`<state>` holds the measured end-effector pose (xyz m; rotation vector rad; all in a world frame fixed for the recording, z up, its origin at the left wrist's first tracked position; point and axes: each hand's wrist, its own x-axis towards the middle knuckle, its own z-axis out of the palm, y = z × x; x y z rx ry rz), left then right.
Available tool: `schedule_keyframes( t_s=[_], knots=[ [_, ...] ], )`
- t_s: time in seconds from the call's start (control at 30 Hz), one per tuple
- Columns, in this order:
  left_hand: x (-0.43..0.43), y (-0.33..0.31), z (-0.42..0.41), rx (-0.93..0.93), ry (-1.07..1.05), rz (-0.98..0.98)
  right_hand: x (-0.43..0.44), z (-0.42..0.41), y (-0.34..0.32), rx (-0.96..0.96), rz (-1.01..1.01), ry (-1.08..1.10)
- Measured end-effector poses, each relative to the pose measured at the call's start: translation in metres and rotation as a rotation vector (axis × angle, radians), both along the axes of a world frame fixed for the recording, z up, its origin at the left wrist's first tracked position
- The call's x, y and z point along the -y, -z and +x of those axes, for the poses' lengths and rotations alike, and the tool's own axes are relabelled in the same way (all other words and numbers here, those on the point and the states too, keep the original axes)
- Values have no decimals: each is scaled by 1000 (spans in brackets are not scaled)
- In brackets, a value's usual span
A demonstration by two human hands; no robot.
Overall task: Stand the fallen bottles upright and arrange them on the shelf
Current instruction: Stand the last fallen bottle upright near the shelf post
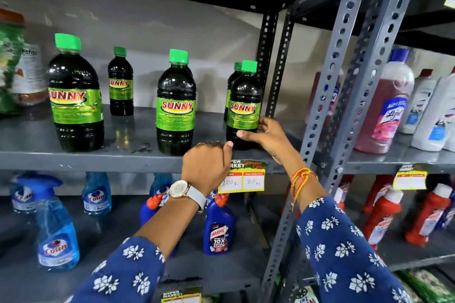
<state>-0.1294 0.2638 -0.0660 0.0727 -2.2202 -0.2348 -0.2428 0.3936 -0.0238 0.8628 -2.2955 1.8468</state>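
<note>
Several dark bottles with green caps and green "SUNNY" labels stand upright on the grey metal shelf (73, 157): a large one (75, 96) at the left, a small one (120, 83) further back, a middle one (176, 103), and a right one (243, 106) with another half hidden behind it. My right hand (266, 135) grips the lower part of the right bottle, thumb across its front. My left hand (208, 167) hangs at the shelf's front edge just left of that bottle, fingers curled, thumb tip close to its base; whether it touches is unclear.
A price tag (242, 177) hangs on the shelf edge beneath the held bottle. Perforated grey uprights (327, 115) stand right beside it. Blue spray bottles (57, 229) and a Harpic bottle (219, 231) fill the lower shelf. Pink and white bottles (386, 106) occupy the neighbouring rack.
</note>
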Motion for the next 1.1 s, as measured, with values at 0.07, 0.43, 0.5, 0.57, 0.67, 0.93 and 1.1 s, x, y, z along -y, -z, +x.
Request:
schedule_keyframes(
  t_s=[0.07,0.43,0.5,0.57,0.67,0.93,1.1],
  knots=[
    [-1,0,1,5,-10,0,-5,7,0,-21,-3,-10],
    [-1,1,-1,8,-5,15,-18,16,6,-81,-22,-59],
    [-1,2,-2,5,-2,18,-19,15,6,-81,-31,-75],
    [-2,3,-4,7,-24,14,-20,14,7,-66,-42,-95],
    [-1,4,-6,-8,-40,1,-20,13,8,-67,-34,-101],
    [2,-1,5,30,98,-16,-21,13,9,-97,-37,-132],
    [43,-10,59,-230,214,-116,-15,33,9,-146,-308,77]
  ],
)
